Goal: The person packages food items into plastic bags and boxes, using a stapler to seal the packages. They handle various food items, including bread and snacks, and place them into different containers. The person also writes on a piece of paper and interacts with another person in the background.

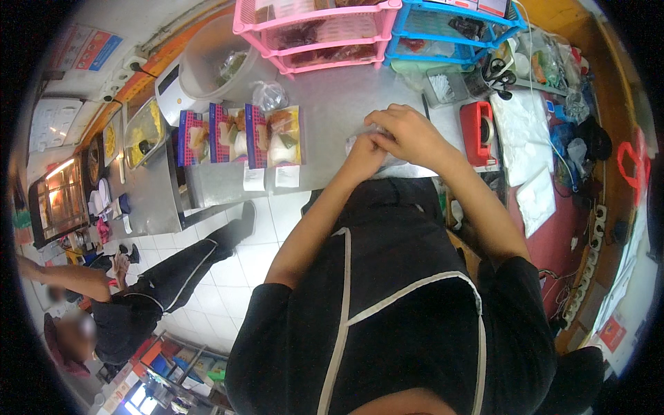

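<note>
At the near edge of the steel table, my left hand (366, 155) and my right hand (409, 135) are pressed together, fingers curled and overlapping. Crumpled clear plastic (351, 144), which looks like a bag, pokes out beside and beneath them. Its contents are hidden by my hands. To the left lie three food packets with blue and pink card: a left one (193, 138), a middle one (223, 131) and a right one (282, 135). White paper slips (288, 176) stick out below the right packet. A knotted clear bag (270, 96) sits behind it.
Pink stacked baskets (315, 33) and blue ones (449, 34) stand at the back. A red tape dispenser (476, 131) is close to my right forearm, with white plastic bags (522, 131) beyond. A tub (225, 69) stands back left. Another person (121, 311) is at far left.
</note>
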`<state>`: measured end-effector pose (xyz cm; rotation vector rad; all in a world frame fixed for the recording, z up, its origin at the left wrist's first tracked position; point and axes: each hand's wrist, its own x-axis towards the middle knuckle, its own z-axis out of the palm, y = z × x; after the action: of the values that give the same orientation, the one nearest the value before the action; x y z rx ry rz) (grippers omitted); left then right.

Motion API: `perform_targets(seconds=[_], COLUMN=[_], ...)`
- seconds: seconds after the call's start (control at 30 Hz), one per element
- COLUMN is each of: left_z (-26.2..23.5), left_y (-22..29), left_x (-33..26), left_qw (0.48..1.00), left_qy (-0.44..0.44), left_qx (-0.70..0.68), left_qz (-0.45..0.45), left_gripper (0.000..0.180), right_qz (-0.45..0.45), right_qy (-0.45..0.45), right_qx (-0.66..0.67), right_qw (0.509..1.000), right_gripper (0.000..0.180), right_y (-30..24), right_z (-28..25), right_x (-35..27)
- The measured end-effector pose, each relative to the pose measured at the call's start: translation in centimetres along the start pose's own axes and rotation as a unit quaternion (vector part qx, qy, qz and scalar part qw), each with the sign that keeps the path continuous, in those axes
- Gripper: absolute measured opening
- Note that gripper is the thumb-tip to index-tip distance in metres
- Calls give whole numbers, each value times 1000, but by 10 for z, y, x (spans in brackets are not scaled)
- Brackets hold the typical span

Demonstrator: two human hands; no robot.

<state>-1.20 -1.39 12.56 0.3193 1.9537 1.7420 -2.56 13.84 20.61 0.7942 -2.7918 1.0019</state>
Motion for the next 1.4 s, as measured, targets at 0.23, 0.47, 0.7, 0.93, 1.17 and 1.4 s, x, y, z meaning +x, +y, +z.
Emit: perform_targets(seconds=[0.23,0.47,0.7,0.93,1.17,1.4], left_z=[-4,-4,-3,6,-12,-44], left_y=[-12,-13,1,-4,-41,-87], left_x=[12,16,12,13,-9,-55], left_qw=[981,947,947,960,967,965], left_qy=[0,-7,55,90,152,44], left_qx=[-189,-301,232,101,128,236], left_qz=[-49,-109,214,245,159,103], left_gripper=[41,21,25,26,16,32], right_qz=[148,34,294,298,342,400], right_qy=[-33,-54,-114,-168,84,215], right_qx=[76,102,380,469,370,288], right_qw=[986,993,870,814,860,843], right_gripper=[23,19,71,61,33,40], right_y=[31,27,101,83,98,148], right_z=[-2,2,57,37,76,134], right_x=[-24,-49,-26,-28,-40,-99])
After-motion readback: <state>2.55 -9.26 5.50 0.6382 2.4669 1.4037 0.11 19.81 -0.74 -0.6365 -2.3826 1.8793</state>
